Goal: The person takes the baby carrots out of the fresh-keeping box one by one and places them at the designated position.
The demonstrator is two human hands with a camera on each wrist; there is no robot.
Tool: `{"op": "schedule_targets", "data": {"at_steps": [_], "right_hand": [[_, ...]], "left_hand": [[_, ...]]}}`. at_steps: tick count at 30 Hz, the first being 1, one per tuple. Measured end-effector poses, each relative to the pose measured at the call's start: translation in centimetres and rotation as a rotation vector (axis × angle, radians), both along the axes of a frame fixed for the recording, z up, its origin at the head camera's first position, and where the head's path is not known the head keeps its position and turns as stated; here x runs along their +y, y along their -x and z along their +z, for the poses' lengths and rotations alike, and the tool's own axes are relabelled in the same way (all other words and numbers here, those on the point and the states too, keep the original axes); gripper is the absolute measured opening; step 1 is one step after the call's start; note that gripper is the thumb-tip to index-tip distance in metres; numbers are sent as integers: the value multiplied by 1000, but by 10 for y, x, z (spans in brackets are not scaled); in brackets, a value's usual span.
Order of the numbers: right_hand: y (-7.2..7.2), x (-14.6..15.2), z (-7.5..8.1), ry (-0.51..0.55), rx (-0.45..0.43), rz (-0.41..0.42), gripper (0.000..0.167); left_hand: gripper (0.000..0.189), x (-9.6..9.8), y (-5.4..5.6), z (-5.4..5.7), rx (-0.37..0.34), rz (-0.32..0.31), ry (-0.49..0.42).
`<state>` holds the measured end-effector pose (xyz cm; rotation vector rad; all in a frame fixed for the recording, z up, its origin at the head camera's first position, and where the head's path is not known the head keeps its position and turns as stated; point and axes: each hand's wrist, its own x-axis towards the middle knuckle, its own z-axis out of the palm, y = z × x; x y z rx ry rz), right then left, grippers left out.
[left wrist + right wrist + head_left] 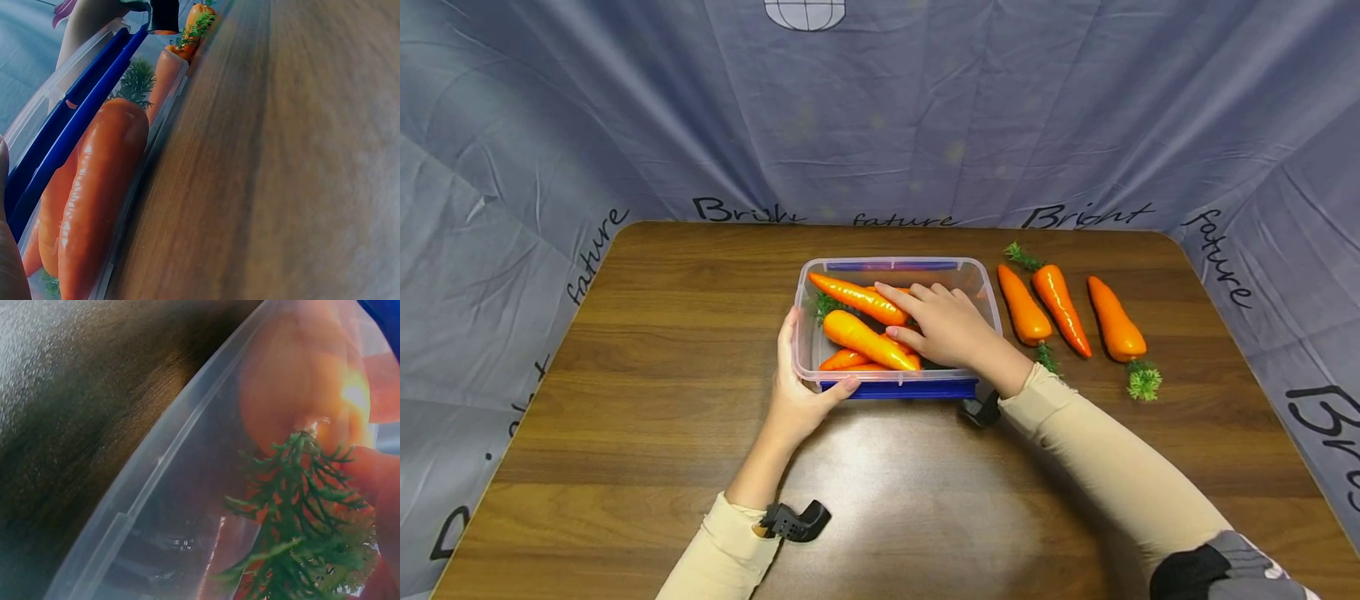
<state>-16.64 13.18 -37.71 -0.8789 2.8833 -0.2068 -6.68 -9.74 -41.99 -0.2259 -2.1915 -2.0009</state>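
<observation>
A clear plastic container (801,333) with blue latches (917,389) stands on the table, holding several orange carrots. My left hand (797,400) grips its near left corner, the thumb over the front rim. Inside the container, my right hand (951,325) holds the thick end of the upper carrot (850,293) between thumb and index finger. That carrot's tip points to the far left corner. Another carrot (867,337) lies just in front of it, on top of others. Green leaves (294,506) show below a carrot's thick end in the right wrist view, behind the clear wall.
To the right of the container lie three more carrots: one close beside it (1024,308), one in the middle (1062,308) and one farther right (1116,321). The brown wooden table (662,333) is bounded by grey-blue cloth (880,125) at the back and sides.
</observation>
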Motion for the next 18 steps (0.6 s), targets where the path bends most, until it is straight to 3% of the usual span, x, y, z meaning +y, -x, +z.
{"op": "schedule_targets", "data": {"at_steps": [11, 18], "right_hand": [[0, -1, 1, 28, -21, 5, 67], [1, -2, -2, 83, 25, 25, 56]], "left_hand": [[115, 0, -1, 1, -5, 8, 24], [116, 0, -1, 0, -4, 4, 15]]}}
